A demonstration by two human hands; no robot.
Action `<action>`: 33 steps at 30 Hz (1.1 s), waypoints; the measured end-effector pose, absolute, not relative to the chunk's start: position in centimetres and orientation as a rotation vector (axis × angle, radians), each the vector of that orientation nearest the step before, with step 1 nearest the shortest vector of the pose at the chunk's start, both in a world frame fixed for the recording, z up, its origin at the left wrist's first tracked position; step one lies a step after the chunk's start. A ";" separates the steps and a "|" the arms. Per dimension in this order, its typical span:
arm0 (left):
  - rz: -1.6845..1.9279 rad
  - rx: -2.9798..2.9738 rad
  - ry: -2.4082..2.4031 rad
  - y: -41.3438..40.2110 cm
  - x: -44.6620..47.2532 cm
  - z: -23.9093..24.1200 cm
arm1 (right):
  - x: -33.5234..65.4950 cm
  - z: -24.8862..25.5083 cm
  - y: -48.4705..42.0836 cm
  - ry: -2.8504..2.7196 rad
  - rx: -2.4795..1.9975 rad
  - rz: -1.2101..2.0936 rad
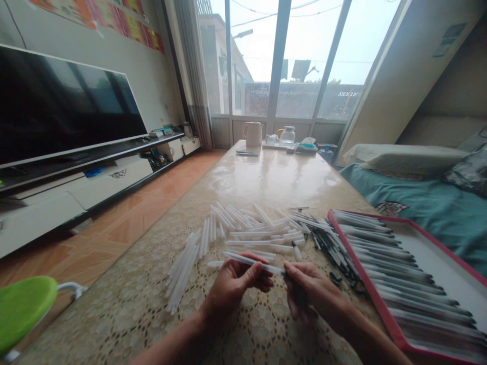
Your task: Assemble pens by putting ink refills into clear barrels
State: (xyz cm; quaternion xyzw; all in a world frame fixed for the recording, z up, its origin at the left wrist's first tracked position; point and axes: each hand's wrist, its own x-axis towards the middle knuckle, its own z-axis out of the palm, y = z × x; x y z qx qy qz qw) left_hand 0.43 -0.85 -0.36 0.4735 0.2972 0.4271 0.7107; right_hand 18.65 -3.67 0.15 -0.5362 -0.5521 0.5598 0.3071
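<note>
My left hand (234, 286) pinches a white pen barrel (251, 262) that lies across both hands, low over the table. My right hand (310, 294) is closed at the barrel's right end, where a dark refill tip meets it. Just beyond the hands lies a loose heap of white pen barrels (243, 228). To its right is a pile of dark refills (331, 243). A red-rimmed tray (365, 284) at the right holds rows of finished pens.
The long table (266, 177) carries a white jug (253, 134), a glass teapot (288, 136) and small items at its far end. A TV (64, 106) on a low unit stands left, a green stool (23, 309) lower left, a teal bed (426, 203) right.
</note>
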 end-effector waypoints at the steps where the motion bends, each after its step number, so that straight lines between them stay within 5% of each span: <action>1: 0.952 1.061 0.672 -0.9 0.5 -0.2 | 18.5 0.3 -3.8 -1.542 -1.450 1.273; 4: 0.948 1.151 0.728 -0.9 0.7 0.0 | 17.6 0.7 -4.1 -1.772 -1.392 0.787; 10: 1.188 1.495 1.081 0.4 -0.7 0.3 | 17.9 0.3 -4.1 -1.800 -1.375 0.578; 13: 1.361 1.825 1.403 1.9 -2.3 0.3 | 18.7 0.1 -3.8 -1.719 -1.427 0.555; 21: 0.863 2.342 1.755 3.7 -3.7 -1.2 | 19.0 0.2 -3.8 -1.722 -1.437 0.574; 33: 1.066 2.396 1.390 2.4 -2.5 0.0 | 19.3 0.5 -3.7 -1.696 -1.480 0.540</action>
